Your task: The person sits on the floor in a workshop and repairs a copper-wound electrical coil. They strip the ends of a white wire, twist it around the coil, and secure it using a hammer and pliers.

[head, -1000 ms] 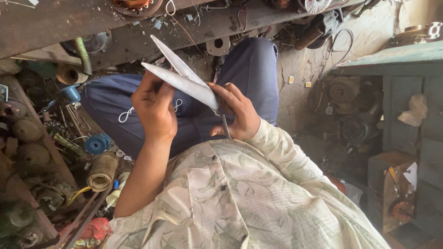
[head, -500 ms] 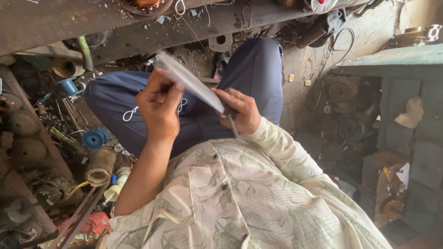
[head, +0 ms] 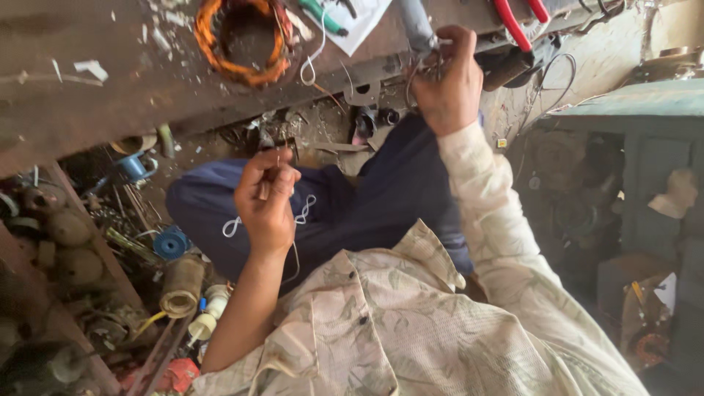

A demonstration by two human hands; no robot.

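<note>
1. Two bare hands work at different heights: the left hand (head: 268,198) is low, above the lap in dark blue trousers (head: 367,205), and the right hand (head: 449,81) is raised to the edge of the rusty brown metal table (head: 88,95).
2. The left hand has its fingers pinched together on a thin grey wire (head: 277,163), which stands up a little between the fingertips. A white drawstring (head: 302,213) lies on the trousers just beside this hand.
3. The right hand is closed around a grey round rod-like piece (head: 414,26) and some thin wires at the table edge; I cannot tell exactly which of them the fingers press.
4. On the table, to the left of the right hand, lies an orange copper wire coil in ring shape (head: 238,40). Near it is a white paper sheet (head: 359,18) with a green-handled tool (head: 323,15) on it.
5. Red-handled pliers (head: 517,22) lie on the table, just beside the right hand.
6. Below the table, on the left, many dusty parts are on the floor, among them a small blue spool (head: 172,243) and a beige cylinder roll (head: 182,284).
7. The person wears a pale leaf-patterned shirt (head: 425,330).
</note>
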